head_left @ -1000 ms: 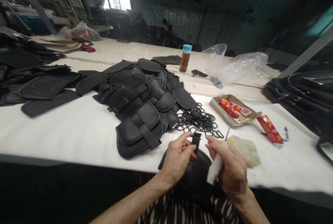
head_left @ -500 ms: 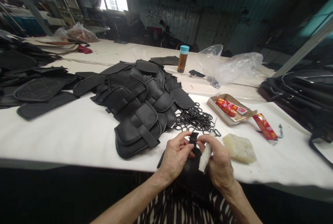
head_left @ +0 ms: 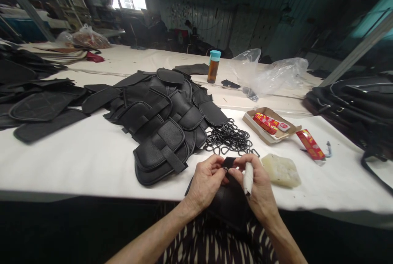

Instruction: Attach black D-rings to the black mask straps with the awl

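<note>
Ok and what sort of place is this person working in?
Probably a workshop making leather or leather-like goods, perhaps bags: black pouch-like pieces are heaped on a white-covered worktable, with a pile of black rings beside them.

Looks like a workshop for leather-like goods, judging by the heap of matching black pouches [head_left: 162, 120] on a long white-covered worktable [head_left: 76, 161], the loose pile of black rings [head_left: 230, 137] beside it, the flat black pieces [head_left: 46, 100] stacked at left, and the dim ribbed wall [head_left: 254, 22] behind.
</note>
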`<state>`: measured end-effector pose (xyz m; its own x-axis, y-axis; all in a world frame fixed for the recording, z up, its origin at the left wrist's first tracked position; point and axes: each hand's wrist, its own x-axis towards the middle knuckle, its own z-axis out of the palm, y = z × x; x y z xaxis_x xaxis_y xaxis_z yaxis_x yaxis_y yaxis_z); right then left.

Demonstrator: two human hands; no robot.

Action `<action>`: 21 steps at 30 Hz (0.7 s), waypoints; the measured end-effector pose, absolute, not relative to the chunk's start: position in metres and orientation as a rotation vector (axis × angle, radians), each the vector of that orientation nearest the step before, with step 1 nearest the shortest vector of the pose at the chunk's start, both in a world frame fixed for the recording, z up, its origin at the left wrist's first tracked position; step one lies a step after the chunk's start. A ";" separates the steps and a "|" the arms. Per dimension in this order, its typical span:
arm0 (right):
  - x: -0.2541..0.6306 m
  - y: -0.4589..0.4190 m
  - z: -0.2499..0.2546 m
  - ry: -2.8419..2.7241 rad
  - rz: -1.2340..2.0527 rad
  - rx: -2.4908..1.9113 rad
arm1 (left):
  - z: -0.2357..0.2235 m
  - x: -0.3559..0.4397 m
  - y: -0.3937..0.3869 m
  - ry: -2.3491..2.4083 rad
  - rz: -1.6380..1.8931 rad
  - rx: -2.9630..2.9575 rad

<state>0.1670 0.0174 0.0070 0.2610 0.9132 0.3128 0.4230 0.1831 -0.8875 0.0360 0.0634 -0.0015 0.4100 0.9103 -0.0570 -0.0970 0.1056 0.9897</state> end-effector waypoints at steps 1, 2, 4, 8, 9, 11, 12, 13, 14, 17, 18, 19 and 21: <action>0.166 0.017 0.008 -1.331 0.582 -1.428 | -0.002 0.036 0.064 0.854 0.895 1.235; 0.165 0.017 0.009 -1.324 0.598 -1.437 | -0.002 0.036 0.064 0.854 0.897 1.234; 0.163 0.017 0.009 -1.324 0.624 -1.464 | -0.005 0.037 0.064 0.854 0.904 1.230; 0.160 0.018 0.009 -1.326 0.635 -1.503 | -0.006 0.038 0.063 0.855 0.900 1.218; 0.159 0.019 0.010 -1.325 0.620 -1.502 | -0.004 0.037 0.062 0.858 0.896 1.212; 0.159 0.021 0.013 -1.319 0.582 -1.496 | 0.004 0.033 0.058 0.900 0.892 1.229; 0.160 0.022 0.016 -1.312 0.565 -1.494 | 0.010 0.030 0.055 0.938 0.911 1.262; 0.161 0.024 0.019 -1.304 0.550 -1.492 | 0.016 0.025 0.052 0.983 0.944 1.301; 0.162 0.025 0.022 -1.298 0.535 -1.490 | 0.022 0.021 0.048 1.028 0.978 1.327; 0.168 0.030 0.032 -1.333 0.477 -1.442 | 0.033 0.007 0.040 1.034 0.861 1.195; 0.168 0.031 0.035 -1.358 0.455 -1.410 | 0.034 0.004 0.040 0.992 0.726 1.063; 0.169 0.030 0.036 -1.390 0.437 -1.376 | 0.033 0.001 0.040 0.940 0.578 0.907; 0.166 0.027 0.037 -1.471 0.409 -1.303 | 0.029 -0.002 0.043 0.836 0.374 0.603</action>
